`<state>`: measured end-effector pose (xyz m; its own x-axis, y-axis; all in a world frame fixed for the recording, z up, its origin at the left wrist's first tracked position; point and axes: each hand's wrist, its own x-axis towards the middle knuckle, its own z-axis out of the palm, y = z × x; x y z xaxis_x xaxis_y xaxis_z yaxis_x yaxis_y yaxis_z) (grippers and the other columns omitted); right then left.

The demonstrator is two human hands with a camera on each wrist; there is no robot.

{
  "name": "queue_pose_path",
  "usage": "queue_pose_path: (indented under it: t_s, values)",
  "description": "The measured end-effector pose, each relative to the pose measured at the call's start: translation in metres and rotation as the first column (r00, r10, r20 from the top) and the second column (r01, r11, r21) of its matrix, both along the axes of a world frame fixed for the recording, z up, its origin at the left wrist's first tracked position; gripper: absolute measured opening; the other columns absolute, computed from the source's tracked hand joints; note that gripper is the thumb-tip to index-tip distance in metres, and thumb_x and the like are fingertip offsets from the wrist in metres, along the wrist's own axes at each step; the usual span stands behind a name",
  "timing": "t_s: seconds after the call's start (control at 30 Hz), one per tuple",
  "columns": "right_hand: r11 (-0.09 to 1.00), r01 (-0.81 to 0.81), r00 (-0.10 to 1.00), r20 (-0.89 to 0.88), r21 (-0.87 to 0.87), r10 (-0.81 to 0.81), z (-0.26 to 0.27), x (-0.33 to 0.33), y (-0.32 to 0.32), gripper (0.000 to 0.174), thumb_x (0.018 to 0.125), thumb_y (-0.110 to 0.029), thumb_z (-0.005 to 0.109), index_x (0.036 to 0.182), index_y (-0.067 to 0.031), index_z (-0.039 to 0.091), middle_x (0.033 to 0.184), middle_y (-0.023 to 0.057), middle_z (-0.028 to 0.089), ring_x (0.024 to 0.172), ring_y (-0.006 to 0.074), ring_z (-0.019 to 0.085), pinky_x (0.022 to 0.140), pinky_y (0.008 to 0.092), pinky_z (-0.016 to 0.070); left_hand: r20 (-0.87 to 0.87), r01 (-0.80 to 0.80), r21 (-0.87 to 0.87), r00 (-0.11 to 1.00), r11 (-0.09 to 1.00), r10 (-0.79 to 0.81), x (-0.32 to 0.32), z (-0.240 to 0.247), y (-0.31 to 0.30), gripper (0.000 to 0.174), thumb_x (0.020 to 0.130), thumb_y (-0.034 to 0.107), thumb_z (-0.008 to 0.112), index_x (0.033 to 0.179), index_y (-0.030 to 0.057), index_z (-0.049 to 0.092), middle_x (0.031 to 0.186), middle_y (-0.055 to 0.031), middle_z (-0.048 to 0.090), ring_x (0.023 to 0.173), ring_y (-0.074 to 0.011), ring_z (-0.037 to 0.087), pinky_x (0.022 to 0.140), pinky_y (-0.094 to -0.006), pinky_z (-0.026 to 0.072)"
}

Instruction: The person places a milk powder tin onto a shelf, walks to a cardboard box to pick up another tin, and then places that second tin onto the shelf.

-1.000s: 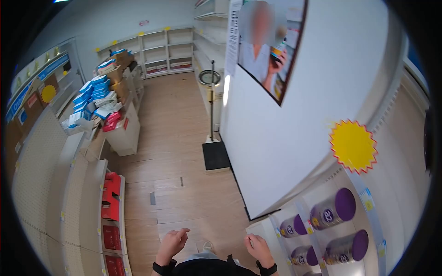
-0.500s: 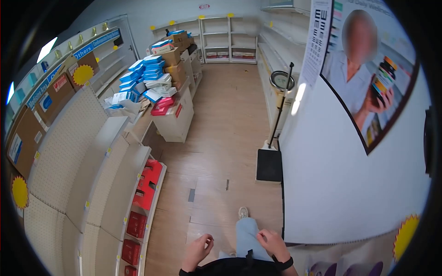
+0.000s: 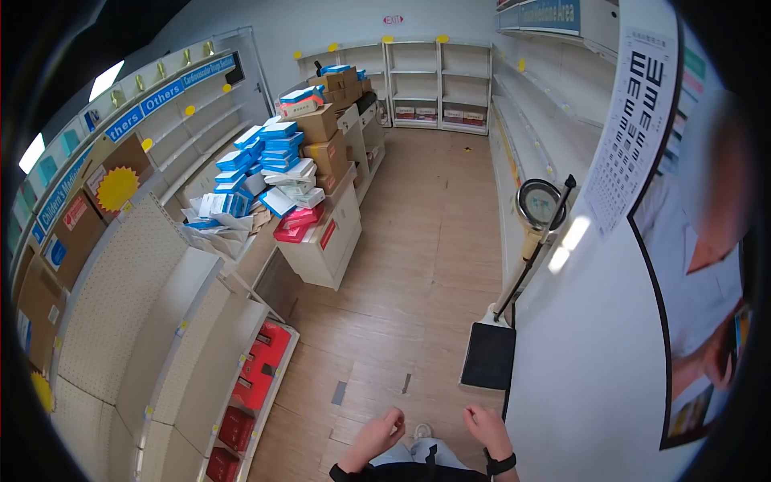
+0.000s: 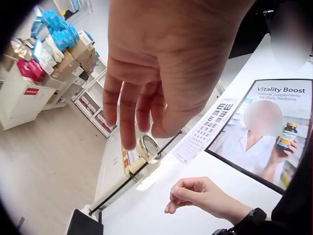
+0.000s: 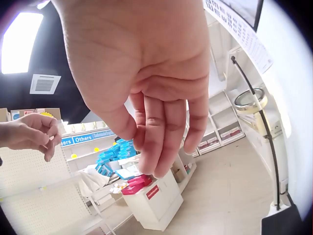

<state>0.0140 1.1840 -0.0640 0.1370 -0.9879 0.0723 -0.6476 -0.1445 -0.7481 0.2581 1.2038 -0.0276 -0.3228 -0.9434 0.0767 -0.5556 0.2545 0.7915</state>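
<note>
Both hands are held out low before the body with nothing in them. The left hand (image 3: 381, 438) hangs over the wood-look floor, its fingers loosely bent; the left wrist view shows the same left hand (image 4: 151, 68) with relaxed fingers pointing down. The right hand (image 3: 487, 429), with a black band at the wrist, is level with it on the other side. In the right wrist view the right hand (image 5: 146, 83) droops, fingers loose and slightly curled. Nearest to the right hand stands a weighing scale with a black platform (image 3: 488, 356) and a round dial (image 3: 539, 204).
Along the left run pegboard shelves (image 3: 120, 297) with red boxes (image 3: 263, 365) low down. Beyond them, a white counter (image 3: 321, 249) bears heaped blue-and-white boxes (image 3: 281, 145) and cartons (image 3: 325, 154). A white wall with an eye chart (image 3: 634, 120) and poster borders the right; shelving (image 3: 414, 68) closes the far end.
The view has swung right, then moved forward along the aisle; the scale is closer. The purple-lidded tubs at lower right have left the view. Both hands stay empty.
</note>
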Motion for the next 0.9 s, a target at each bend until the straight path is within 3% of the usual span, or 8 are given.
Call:
queue_pose_path:
  t_s: [0.07,0.17,0.33,0.43,0.47,0.57,0.77,0.9]
  values:
    - [0.999,-0.046,0.998,-0.053,-0.019,0.045,0.007,0.008,-0.036,0.014,0.078,-0.016,0.054,0.078,-0.0023,0.056,0.067,0.0178,0.057,0.063,0.0337,0.056,0.054,0.0396,0.0445,0.037,-0.095,-0.016,0.995,0.995,0.095,0.011,-0.006,-0.03,0.016,0.075,0.008,0.057,0.083,0.0036,0.043,0.076,-0.0123,0.052,0.069,-0.0297,0.056,0.058,-0.0362,0.0445]
    - [0.997,-0.083,0.996,0.03,0.009,0.082,0.012,0.029,-0.086,0.014,0.078,-0.016,0.054,0.076,-0.0023,0.055,0.065,0.0172,0.056,0.061,0.0334,0.056,0.054,0.0398,0.0442,0.026,-0.159,0.019,0.987,0.987,0.158,0.031,-0.012,-0.066,0.017,0.074,0.008,0.058,0.083,0.0035,0.044,0.075,-0.0123,0.052,0.069,-0.0294,0.056,0.058,-0.0358,0.0444]
    - [0.941,-0.332,0.943,-0.042,-0.072,0.329,-0.006,0.062,-0.178,0.013,0.078,-0.014,0.054,0.075,-0.0016,0.055,0.065,0.0152,0.056,0.062,0.0306,0.056,0.056,0.0361,0.0447,0.004,-0.306,0.046,0.952,0.951,0.306,0.072,-0.036,-0.13,0.018,0.074,0.007,0.058,0.084,0.0026,0.043,0.075,-0.0141,0.053,0.069,-0.0303,0.056,0.059,-0.0354,0.0444]
    - [0.918,-0.394,0.919,-0.039,-0.05,0.392,-0.003,0.086,-0.24,0.012,0.077,-0.014,0.054,0.076,-0.002,0.055,0.064,0.0147,0.056,0.06,0.0301,0.056,0.055,0.0364,0.0449,0.045,-0.35,0.073,0.936,0.934,0.348,0.096,-0.051,-0.183,0.016,0.075,0.008,0.055,0.084,0.0031,0.043,0.074,-0.0163,0.054,0.067,-0.0325,0.056,0.058,-0.0372,0.0443]
    - [0.914,-0.401,0.916,-0.031,-0.064,0.399,-0.003,0.093,-0.262,0.013,0.078,-0.015,0.054,0.077,-0.0018,0.055,0.065,0.0148,0.056,0.061,0.0304,0.056,0.055,0.0361,0.0453,0.131,-0.371,0.093,0.925,0.924,0.358,0.103,-0.051,-0.202,0.013,0.076,0.006,0.056,0.082,0.0028,0.045,0.074,-0.0128,0.055,0.069,-0.0288,0.056,0.061,-0.0335,0.0443]
    - [0.929,-0.37,0.924,-0.117,-0.032,0.364,0.003,0.115,-0.325,0.014,0.079,-0.016,0.053,0.077,-0.0016,0.055,0.066,0.0156,0.057,0.062,0.0311,0.056,0.056,0.036,0.0457,0.11,-0.29,0.053,0.953,0.955,0.283,0.128,-0.054,-0.277,0.012,0.075,0.005,0.055,0.082,0.0036,0.046,0.073,-0.0132,0.054,0.069,-0.0291,0.055,0.061,-0.0337,0.0442]
    - [0.953,-0.303,0.951,-0.073,-0.012,0.302,0.036,0.145,-0.443,0.015,0.079,-0.017,0.053,0.08,-0.0026,0.056,0.069,0.0173,0.058,0.065,0.0333,0.057,0.057,0.038,0.0458,-0.091,-0.354,0.024,0.931,0.935,0.355,0.155,-0.033,-0.416,0.01,0.073,0.003,0.052,0.08,0.0036,0.046,0.071,-0.0161,0.054,0.069,-0.0334,0.055,0.058,-0.0375,0.0431]
    - [0.977,-0.212,0.977,-0.013,0.012,0.212,0.041,0.154,-0.492,0.016,0.079,-0.017,0.054,0.081,-0.0013,0.057,0.071,0.0177,0.058,0.067,0.0338,0.057,0.059,0.0367,0.0461,0.008,-0.3,0.015,0.954,0.954,0.3,0.159,-0.018,-0.477,0.013,0.069,0.0,0.053,0.08,0.0035,0.045,0.07,-0.0161,0.052,0.067,-0.0343,0.053,0.058,-0.038,0.0425]
